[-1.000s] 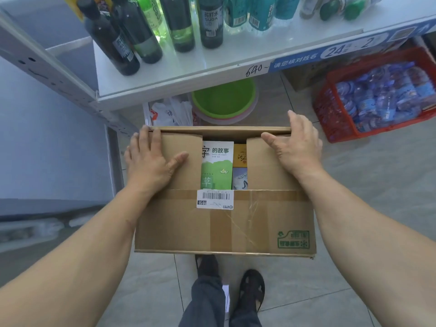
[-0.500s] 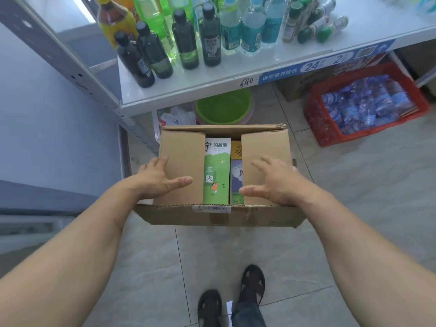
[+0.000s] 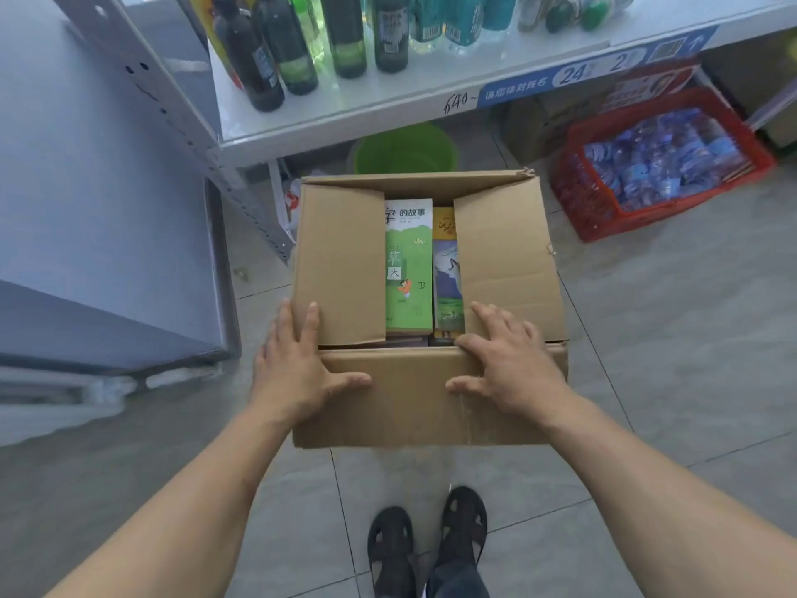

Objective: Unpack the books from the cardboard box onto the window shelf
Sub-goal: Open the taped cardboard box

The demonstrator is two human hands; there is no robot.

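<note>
The cardboard box (image 3: pixel 427 308) is sitting on the tiled floor (image 3: pixel 647 360) just in front of the person's sandalled feet (image 3: pixel 427 541), its two side flaps lying half folded over the top and leaving a narrow gap in the middle. Through that gap a green book (image 3: pixel 409 265) and, to its right, a yellow and blue book (image 3: pixel 446 274) are showing face up; whatever else is lying beneath the flaps is staying hidden. The left hand (image 3: pixel 297 364) is resting flat with fingers spread wide across the near left corner, thumb lying on the near flap, and the right hand (image 3: pixel 509 364) is pressing likewise, fingers splayed, on the near right corner. Beyond the box a white shelf (image 3: pixel 388 110) is carrying dark and green bottles (image 3: pixel 302 49), their tops cut off by the frame. A green basin (image 3: pixel 405 148) is sitting under it, and a red basket (image 3: pixel 660 166) of blue packets is standing to the far right.
</note>
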